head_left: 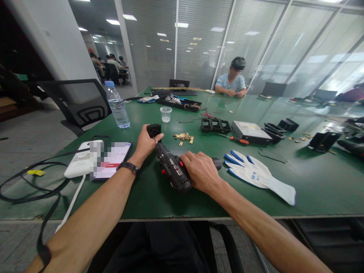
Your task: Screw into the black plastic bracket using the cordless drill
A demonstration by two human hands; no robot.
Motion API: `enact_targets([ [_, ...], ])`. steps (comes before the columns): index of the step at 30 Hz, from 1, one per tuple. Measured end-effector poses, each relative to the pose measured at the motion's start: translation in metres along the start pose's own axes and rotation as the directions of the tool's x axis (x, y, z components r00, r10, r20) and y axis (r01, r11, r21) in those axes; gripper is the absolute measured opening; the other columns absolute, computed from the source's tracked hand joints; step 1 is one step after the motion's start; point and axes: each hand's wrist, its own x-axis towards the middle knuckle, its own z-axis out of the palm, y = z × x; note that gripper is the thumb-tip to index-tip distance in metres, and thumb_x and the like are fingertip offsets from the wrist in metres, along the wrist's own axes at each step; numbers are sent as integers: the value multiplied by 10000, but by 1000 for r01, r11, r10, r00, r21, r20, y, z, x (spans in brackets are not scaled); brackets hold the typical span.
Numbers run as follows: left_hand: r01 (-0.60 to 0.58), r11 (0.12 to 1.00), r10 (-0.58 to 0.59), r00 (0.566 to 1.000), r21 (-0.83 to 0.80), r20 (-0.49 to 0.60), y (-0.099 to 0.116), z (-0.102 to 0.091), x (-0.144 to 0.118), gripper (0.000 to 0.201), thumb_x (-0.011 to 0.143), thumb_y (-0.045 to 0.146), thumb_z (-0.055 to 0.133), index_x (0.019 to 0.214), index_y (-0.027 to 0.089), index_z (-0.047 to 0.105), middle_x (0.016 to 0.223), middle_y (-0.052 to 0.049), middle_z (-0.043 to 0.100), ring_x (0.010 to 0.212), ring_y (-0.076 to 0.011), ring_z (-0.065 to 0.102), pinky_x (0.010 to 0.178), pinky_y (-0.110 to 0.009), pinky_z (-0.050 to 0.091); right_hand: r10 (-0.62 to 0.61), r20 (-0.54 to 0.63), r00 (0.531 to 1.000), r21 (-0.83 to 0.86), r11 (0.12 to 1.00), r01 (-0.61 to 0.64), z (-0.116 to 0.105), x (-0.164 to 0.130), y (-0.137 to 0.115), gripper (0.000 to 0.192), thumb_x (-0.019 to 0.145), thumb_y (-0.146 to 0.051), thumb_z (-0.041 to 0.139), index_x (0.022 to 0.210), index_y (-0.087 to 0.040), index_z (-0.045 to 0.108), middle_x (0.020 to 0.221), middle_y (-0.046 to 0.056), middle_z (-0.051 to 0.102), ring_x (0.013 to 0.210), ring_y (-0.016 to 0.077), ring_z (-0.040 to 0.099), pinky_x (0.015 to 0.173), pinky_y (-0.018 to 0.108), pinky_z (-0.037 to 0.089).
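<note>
My right hand (200, 170) is wrapped round the grip of a black and red cordless drill (173, 170), which lies on its side over the green table. The drill's bit points away from me at a small black plastic part (154, 130). That part is gripped in my left hand (148, 142), fingers behind it and thumb near the bit. Whether the bit touches a screw cannot be made out. Just beyond the drill is a pile of small brass-coloured metal pieces (186, 138). A white glove with blue fingertips (253, 172) lies flat right of my right hand.
A phone (113, 161) and a white power bank (82, 159) with cables lie left. A water bottle (118, 108) and plastic cup (165, 114) stand farther back. Right are a black frame (215, 125), an orange screwdriver (239, 140) and a box (250, 131). A person (231, 79) sits opposite.
</note>
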Motion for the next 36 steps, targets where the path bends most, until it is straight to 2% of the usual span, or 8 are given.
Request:
enact_targets([
  [16, -21, 1000, 21, 1000, 7, 2, -10, 2, 2, 545, 668, 401, 761, 1095, 193, 494, 961, -39, 614, 867, -205, 601, 790, -352, 475, -12, -25, 1000, -3, 1000, 12, 2, 0, 1, 256, 811, -244, 563, 1058, -192, 526, 961, 71, 609, 784, 218, 546, 674, 339, 274],
  [36, -16, 1000, 16, 1000, 17, -13, -7, 2, 1, 530, 664, 387, 765, 1079, 189, 502, 960, -39, 619, 858, -204, 601, 782, -351, 478, -8, -28, 1000, 9, 1000, 8, 2, 0, 1, 239, 805, -241, 562, 1037, -191, 536, 953, 64, 614, 782, 215, 550, 676, 347, 277],
])
